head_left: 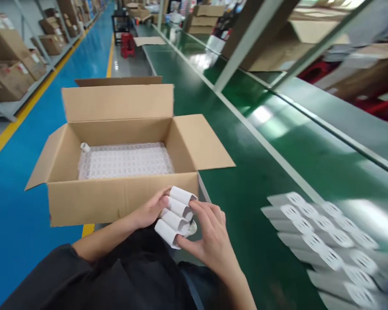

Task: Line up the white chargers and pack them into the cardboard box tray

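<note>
Several short white tubes (177,209), open-ended and lying side by side in a row, are held between my two hands in front of the carton. My left hand (152,209) grips their left side, with its thumb on top. My right hand (212,232) closes on their right ends, fingers at the far tube and thumb at the near one. Beyond them stands an open cardboard box (123,198), holding a clear plastic grid (129,161) of many cells. A single white tube (85,147) stands upright at the grid's back left corner.
To the right, a stack of white tubes with printed ends (323,241) lies on the green conveyor surface (252,206). The box's right flap (203,142) reaches over that surface. A metal post (245,47) rises farther back. Shelves with cartons (16,64) line the blue floor's left side.
</note>
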`<state>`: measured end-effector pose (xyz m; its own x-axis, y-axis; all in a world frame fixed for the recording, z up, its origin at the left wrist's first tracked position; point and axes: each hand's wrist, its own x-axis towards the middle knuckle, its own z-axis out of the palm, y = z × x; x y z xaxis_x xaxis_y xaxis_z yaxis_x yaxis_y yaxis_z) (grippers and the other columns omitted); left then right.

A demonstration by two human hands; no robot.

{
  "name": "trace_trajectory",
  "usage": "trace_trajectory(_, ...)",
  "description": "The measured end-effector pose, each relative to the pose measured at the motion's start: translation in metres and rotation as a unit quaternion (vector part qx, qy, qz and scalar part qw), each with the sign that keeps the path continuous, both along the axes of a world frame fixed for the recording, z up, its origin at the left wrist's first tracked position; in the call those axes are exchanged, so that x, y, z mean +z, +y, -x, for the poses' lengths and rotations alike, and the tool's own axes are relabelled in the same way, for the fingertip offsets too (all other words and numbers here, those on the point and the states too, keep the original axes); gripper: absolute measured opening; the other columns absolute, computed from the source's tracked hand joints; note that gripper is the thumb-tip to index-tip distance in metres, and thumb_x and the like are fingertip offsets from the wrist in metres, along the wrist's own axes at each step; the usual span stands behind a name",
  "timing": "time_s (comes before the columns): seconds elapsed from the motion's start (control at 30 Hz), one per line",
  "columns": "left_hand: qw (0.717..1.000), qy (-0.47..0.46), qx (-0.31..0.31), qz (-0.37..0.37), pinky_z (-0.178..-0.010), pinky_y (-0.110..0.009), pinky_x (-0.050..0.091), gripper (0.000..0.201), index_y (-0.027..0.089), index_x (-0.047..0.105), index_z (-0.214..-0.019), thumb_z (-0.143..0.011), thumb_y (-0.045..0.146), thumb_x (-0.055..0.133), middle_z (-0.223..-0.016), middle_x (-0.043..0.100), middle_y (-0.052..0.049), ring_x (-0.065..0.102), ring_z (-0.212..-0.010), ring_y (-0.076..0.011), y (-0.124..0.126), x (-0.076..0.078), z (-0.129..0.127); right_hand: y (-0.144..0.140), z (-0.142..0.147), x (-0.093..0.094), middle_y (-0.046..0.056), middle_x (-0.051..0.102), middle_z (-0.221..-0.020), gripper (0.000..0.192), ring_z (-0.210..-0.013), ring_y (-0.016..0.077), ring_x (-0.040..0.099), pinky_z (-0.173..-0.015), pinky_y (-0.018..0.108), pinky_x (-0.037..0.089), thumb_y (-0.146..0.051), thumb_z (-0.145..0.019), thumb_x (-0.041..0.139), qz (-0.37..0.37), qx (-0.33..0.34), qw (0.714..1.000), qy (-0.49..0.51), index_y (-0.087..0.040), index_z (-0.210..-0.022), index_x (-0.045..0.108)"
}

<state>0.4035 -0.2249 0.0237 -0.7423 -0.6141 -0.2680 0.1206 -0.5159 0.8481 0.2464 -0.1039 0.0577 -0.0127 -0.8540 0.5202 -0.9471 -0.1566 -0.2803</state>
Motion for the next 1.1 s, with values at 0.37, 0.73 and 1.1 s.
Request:
trace_trajectory(0.37,0.508,-0.652,0.252,0.503,-0.103,-0.059,0.042,0.056,0.006,0.05,-0.139,-0.095,0.039,0.042,-0.139,0.051,-0.028,0.045,-0.131,-0.0442,-0.202,-0.002,-0.244,-0.241,-0.041,-0.032,0.012,0.066,-0.108,0.055,-0.099,0.0306,0.057,-0.088,0.048,0.047,-0.045,-0.075,0.069,-0.163,0.133,0.978,-0.02,-0.015,-0.12,0.057)
trace_trajectory(0.73,0.492,-0.699,0.213,0.472,-0.089,-0.049,0.051,0.064,0.006,0.034,-0.148,-0.095,0.04,0.046,-0.134,0.054,-0.027,0.056,-0.117,-0.0402,-0.201,-0.024,-0.242,-0.429,-0.146,-0.092,0.016,0.047,-0.138,0.07,-0.123,0.0301,0.045,-0.095,0.039,0.039,-0.018,-0.072,0.082,-0.309,0.343,0.857,0.228,-0.022,-0.137,0.056)
trace_trajectory(1.1,0.51,-0.697,0.205,0.46,-0.087,-0.048,0.052,0.067,0.006,0.033,-0.149,-0.096,0.046,0.045,-0.138,0.052,-0.028,0.057,-0.118,-0.0408,-0.196,-0.021,-0.241,-0.51,-0.208,-0.112,0.009,0.067,-0.116,0.037,-0.099,0.0211,0.066,-0.087,0.04,0.053,-0.026,-0.101,0.051,-0.371,0.319,0.811,0.321,-0.021,-0.138,0.054)
